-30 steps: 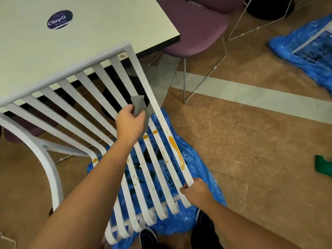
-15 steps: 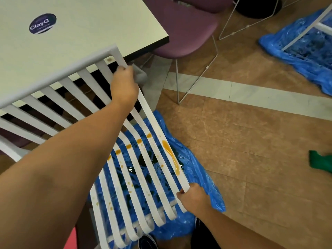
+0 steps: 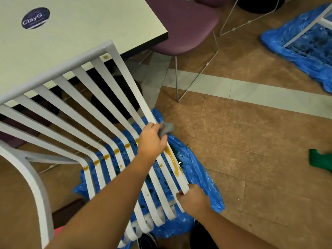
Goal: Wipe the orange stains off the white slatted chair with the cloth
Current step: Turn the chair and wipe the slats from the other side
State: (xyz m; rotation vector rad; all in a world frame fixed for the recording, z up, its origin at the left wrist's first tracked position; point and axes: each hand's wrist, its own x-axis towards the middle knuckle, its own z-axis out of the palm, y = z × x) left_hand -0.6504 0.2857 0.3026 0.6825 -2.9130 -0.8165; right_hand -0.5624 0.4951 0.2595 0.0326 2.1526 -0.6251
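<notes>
Orange, the long streak [image 3: 173,163] lies lengthwise on the outermost slat of the white chair [image 3: 134,87], just toward the person from the left hand [image 3: 151,141], which clutches the grey cloth [image 3: 166,129] against that slat, while the right hand [image 3: 193,199] grips the slat's near end.

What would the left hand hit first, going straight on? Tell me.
Probably nothing soon: left hand, gripping the cloth, points across the outer slat over bare floor; purple chair stands farther, depth unclear.
</notes>
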